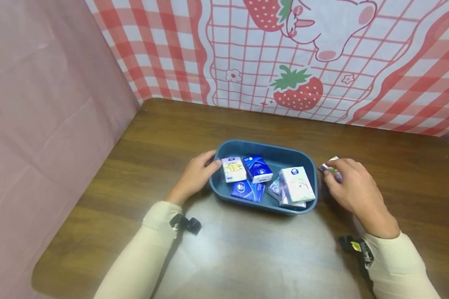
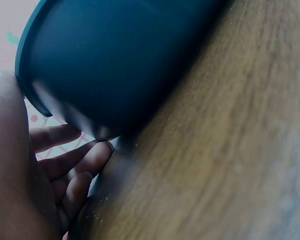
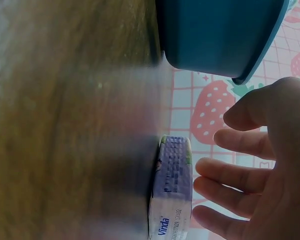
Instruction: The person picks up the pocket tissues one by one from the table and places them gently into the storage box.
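Observation:
A dark blue plastic tub (image 1: 284,150) stands on the table with several tissue packs inside. On its left side are a white pack with a yellow drawing (image 1: 234,170) and two blue packs, one (image 1: 258,169) resting partly over the other (image 1: 247,192). At its right end a white pack (image 1: 298,185) lies on top of purplish ones. My left hand (image 1: 193,176) holds the tub's left end, thumb at the rim and fingers against the outer wall (image 2: 110,60). Just right of the tub, my right hand (image 1: 354,192) hovers over a purple-and-white Vinda tissue pack (image 3: 172,185), fingers loosely spread.
The brown wooden table (image 1: 134,257) extends around the tub. Behind it hangs a red-and-white checked cloth with strawberries (image 1: 298,93). A pale pink curtain (image 1: 52,104) borders the left side. Each wrist wears a small black camera.

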### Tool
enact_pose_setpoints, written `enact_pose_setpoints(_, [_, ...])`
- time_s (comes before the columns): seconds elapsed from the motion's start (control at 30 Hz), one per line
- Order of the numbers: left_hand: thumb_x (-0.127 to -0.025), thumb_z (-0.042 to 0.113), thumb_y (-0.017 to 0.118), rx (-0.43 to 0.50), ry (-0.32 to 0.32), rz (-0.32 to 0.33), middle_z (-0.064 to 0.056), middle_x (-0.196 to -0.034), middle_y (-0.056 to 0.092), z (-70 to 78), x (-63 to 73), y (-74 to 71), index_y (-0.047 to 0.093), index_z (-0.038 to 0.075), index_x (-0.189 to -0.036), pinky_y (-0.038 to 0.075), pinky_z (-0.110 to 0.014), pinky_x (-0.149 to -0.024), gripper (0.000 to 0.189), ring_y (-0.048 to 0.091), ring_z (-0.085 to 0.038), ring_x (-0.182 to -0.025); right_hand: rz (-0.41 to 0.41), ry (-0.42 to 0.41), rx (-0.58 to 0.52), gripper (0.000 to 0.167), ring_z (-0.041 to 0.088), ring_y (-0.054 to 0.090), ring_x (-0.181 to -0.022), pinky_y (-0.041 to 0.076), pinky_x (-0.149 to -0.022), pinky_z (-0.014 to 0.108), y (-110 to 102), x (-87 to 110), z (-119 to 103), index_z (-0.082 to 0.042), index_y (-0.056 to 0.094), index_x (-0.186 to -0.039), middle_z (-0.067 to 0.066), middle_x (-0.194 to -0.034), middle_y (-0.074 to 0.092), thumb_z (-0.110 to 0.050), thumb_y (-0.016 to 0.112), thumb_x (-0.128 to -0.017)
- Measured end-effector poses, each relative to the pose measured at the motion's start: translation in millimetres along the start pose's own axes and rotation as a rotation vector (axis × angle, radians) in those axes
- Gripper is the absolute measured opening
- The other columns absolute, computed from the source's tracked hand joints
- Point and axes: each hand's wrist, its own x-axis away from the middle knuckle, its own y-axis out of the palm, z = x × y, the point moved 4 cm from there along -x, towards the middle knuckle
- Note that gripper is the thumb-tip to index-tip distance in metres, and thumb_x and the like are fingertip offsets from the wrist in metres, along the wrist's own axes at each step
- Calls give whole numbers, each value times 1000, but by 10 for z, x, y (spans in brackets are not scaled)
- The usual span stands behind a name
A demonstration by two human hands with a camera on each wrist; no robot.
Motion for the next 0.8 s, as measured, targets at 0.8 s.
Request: enact_pose_setpoints(0.8, [-99,35,53,-29,0,-15,-12,-144,55,-26,-59,24,54,9,-144,38,-51,-111,52,50,-30,-133,-67,18,1,37,52,41,-127,31,-101,74,56,-22,57,-1,60,-126,30,-139,47,-21,65,-95])
